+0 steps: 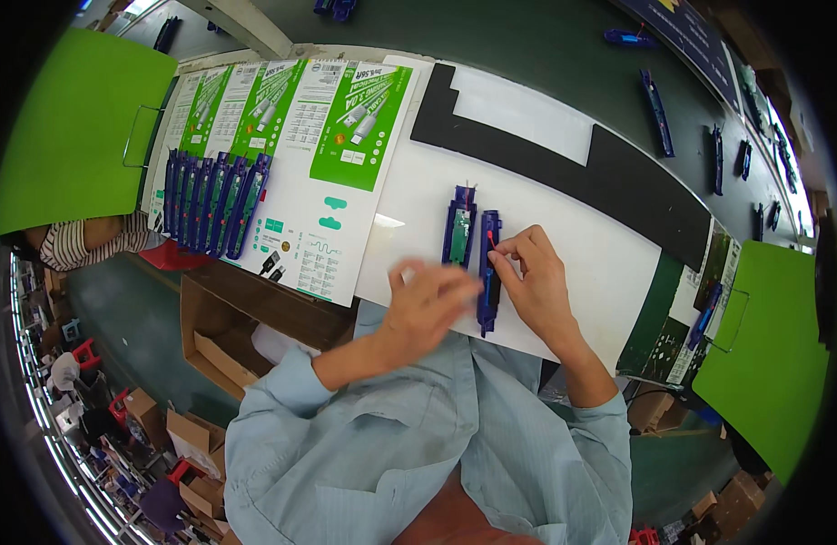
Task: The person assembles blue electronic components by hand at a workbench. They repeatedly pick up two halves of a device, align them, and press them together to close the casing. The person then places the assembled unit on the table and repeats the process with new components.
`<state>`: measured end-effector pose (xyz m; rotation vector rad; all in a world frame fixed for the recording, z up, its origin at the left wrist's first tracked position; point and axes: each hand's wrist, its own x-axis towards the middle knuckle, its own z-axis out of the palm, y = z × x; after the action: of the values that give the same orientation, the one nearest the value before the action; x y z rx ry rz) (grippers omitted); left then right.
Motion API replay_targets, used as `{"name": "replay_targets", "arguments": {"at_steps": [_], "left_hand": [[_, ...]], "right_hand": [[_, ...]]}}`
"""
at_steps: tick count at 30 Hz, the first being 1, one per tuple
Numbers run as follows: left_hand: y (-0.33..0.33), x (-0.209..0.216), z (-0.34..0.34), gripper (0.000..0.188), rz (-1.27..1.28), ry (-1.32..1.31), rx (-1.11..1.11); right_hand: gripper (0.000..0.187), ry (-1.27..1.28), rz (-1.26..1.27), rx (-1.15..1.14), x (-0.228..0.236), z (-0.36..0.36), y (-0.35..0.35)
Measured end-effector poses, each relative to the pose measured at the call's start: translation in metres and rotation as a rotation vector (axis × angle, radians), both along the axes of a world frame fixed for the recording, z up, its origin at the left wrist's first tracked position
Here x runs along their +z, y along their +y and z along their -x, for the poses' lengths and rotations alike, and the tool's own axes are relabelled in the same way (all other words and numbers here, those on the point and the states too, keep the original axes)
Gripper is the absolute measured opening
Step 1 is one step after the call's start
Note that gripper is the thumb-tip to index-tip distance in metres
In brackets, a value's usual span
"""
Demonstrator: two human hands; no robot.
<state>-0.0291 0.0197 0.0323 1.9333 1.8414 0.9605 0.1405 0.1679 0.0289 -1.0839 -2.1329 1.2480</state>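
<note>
On the white work surface in front of me lie two long dark-blue plastic housings side by side. The left housing holds a green circuit board, with thin leads sticking out at its far end. In the right housing a bright blue part shows, and a short red wire rises near its upper half. My right hand is closed in a pinch at that wire, against the housing's right side. Smeared by motion, my left hand hovers over the near ends of both housings; its grip cannot be made out.
Several similar housings with boards stand in a row on printed green-and-white card sheets at left. A black angled strip borders the far side. Beyond it, a dark green belt carries more housings. Green panels flank the bench.
</note>
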Motion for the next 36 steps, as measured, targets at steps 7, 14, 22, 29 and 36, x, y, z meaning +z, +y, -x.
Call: {"name": "replay_targets", "arguments": {"at_steps": [7, 14, 22, 29, 36], "left_hand": [[0.064, -0.002, 0.016, 0.033, -0.120, 0.265, 0.003], [0.055, -0.015, 0.011, 0.015, -0.085, 0.004, 0.089], [0.040, -0.018, -0.004, 0.015, 0.028, -0.157, 0.249], [0.029, -0.015, -0.011, 0.026, -0.039, 0.048, 0.257], [0.008, -0.003, -0.002, 0.028, 0.065, 0.150, 0.198]], "right_hand": [[0.010, -0.015, 0.003, 0.034, 0.001, -0.009, -0.012], [0.011, 0.157, 0.235, -0.006, -0.005, -0.003, -0.012], [0.008, 0.318, 0.434, -0.076, -0.023, 0.001, -0.021], [0.010, 0.189, 0.256, -0.026, -0.015, 0.003, -0.018], [0.014, 0.187, -0.143, 0.262, -0.007, 0.018, 0.001]]}}
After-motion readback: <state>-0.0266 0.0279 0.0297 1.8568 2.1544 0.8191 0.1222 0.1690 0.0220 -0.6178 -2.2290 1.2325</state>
